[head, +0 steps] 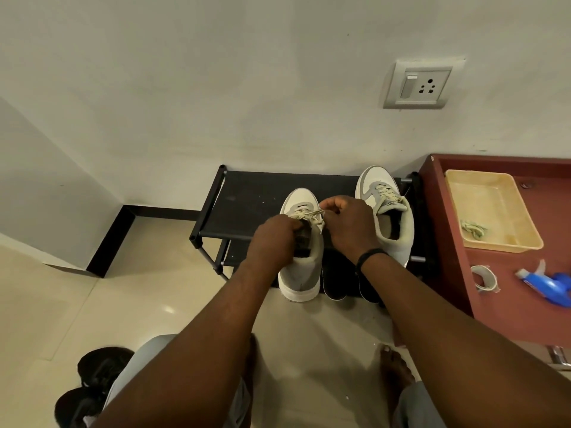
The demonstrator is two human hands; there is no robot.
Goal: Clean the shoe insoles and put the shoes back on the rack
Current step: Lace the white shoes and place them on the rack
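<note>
— Forearms first, since they fill the bottom of our view: both reach forward from our knees to the black shoe rack (pixel 247 199). What are the hands doing?

— Our left hand (pixel 272 239) curls over the tongue and collar of the near sneaker (pixel 301 270), fingers tucked at its mouth. Our right hand (pixel 349 223) pinches the cream laces (pixel 309 215) just above it. Neither is spread.

— And where does that shoe sit against the rack?

— On the rack's front edge, heel overhanging toward us, toe pointing at the wall; its long axis runs straight away from us, directly under both hands. The left hand is the nearer one to the opening. The second sneaker (pixel 386 211) stands at the rack's right end, parallel, unlaced-looking, well clear of our hands.

— The insoles?

— Two dark, flat, rounded shapes (pixel 336 282) lean at the rack's front, between the shoes — we judge those are the insoles, though we cannot be sure.

— Materials?

— Smooth off-white uppers with grey suede-like panels, thick rubbery soles, woven laces; the rack is matt fabric on thin metal tubes. Right of the rack, a reddish table (pixel 494 288) holds a pale plastic tray (pixel 488 199), a crumpled cloth (pixel 472 228) and a blue spray bottle (pixel 553 284).
</note>
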